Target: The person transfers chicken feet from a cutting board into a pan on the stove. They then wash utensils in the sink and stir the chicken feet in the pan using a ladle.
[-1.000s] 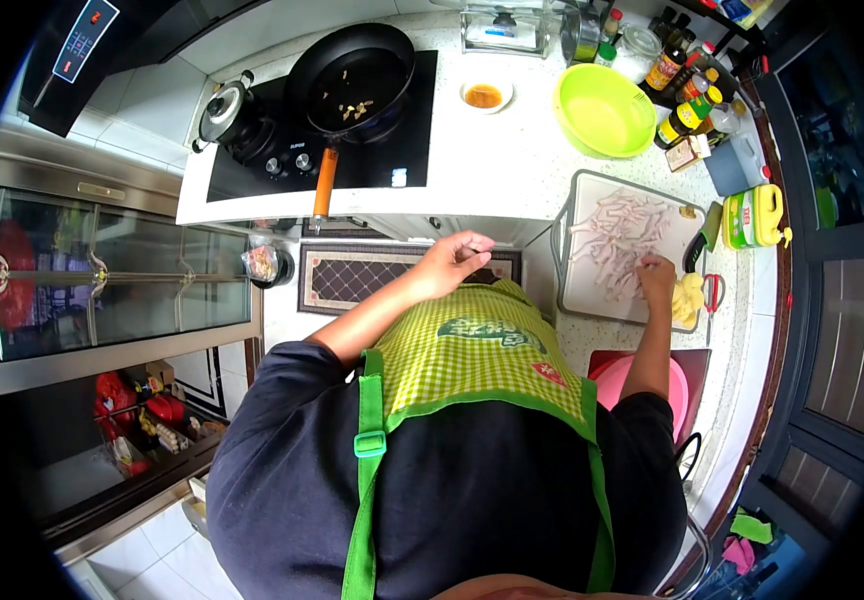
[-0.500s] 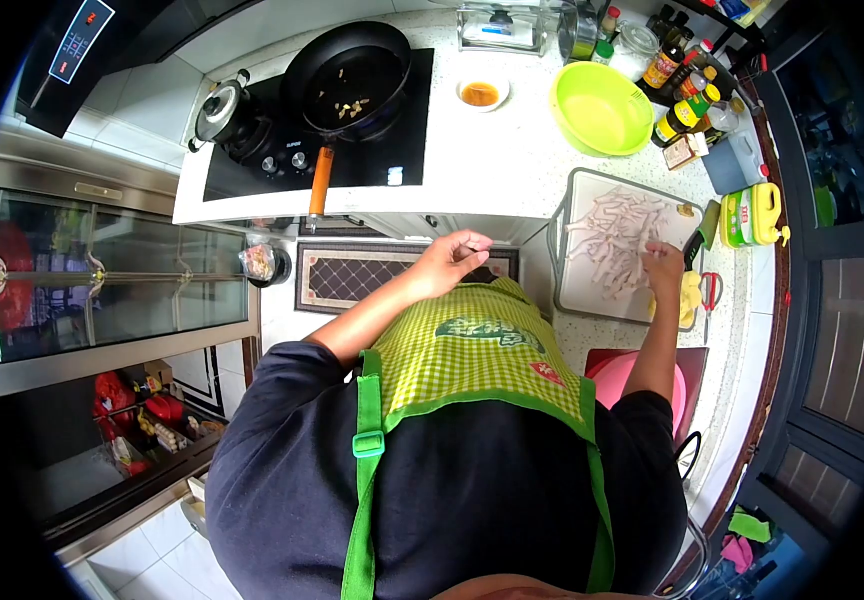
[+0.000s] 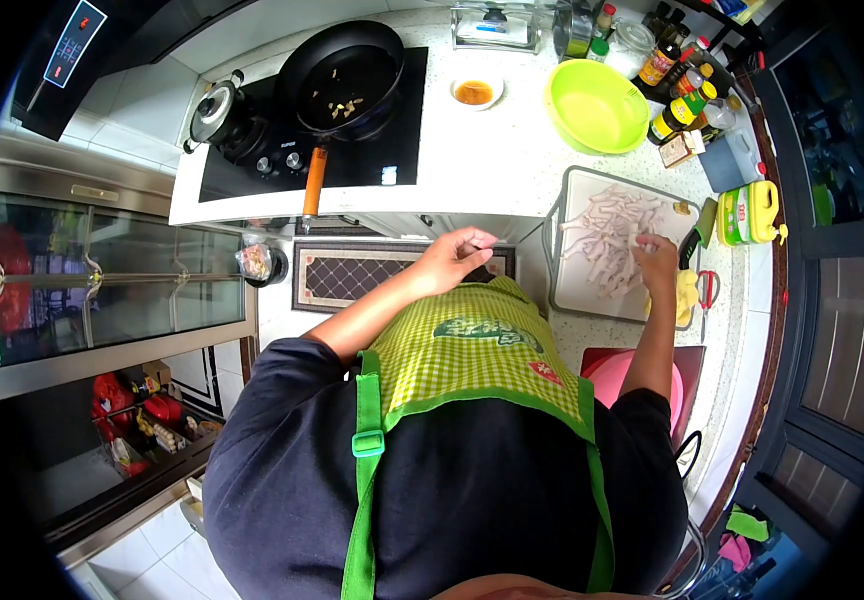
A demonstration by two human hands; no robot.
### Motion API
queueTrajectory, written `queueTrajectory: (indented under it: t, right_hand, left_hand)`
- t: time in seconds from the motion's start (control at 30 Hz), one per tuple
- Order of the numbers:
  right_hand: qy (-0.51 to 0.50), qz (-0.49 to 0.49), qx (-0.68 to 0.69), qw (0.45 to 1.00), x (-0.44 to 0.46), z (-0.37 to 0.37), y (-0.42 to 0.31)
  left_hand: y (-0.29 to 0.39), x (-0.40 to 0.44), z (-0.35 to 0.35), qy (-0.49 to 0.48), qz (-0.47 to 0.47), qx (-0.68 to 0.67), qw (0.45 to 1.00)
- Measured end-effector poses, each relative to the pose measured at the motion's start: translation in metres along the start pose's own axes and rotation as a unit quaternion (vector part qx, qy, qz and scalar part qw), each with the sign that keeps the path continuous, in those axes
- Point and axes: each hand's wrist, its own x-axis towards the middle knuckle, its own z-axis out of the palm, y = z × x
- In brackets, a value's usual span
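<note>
Pale chicken feet (image 3: 607, 240) lie in a loose pile on a white cutting board (image 3: 577, 290) with a grey rim. Above the pile's right side is my right hand (image 3: 658, 262), its fingertips closed on what looks like a chicken foot, partly hidden by the fingers. My left hand (image 3: 455, 260) hovers before the apron, well left of the board, fingers loosely bent, the thumb apart and nothing visible in it. Beside the board's right edge lie a knife with a green and black handle (image 3: 698, 232), red-handled scissors (image 3: 709, 290) and a yellow cloth-like item (image 3: 687, 297).
A black wok (image 3: 340, 75) with small pale bits and a lidded pot (image 3: 214, 115) sit on the cooktop. On the counter are a small bowl of brown liquid (image 3: 474, 93), a lime-green basin (image 3: 597, 108) and several bottles (image 3: 680, 112). A pink basin (image 3: 642, 385) stands near my right arm.
My right hand has shifted slightly left and up over the chicken feet. My left hand stays nearly in place. The whole view has moved a little.
</note>
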Motion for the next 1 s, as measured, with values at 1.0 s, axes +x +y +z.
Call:
queueTrajectory:
  t: [1.0]
  right_hand:
    - [-0.041,0.045,-0.030,0.998,-0.004,-0.002,-0.029]
  left_hand:
    - [-0.004,-0.002,-0.003,0.012,-0.006,-0.009,1.000]
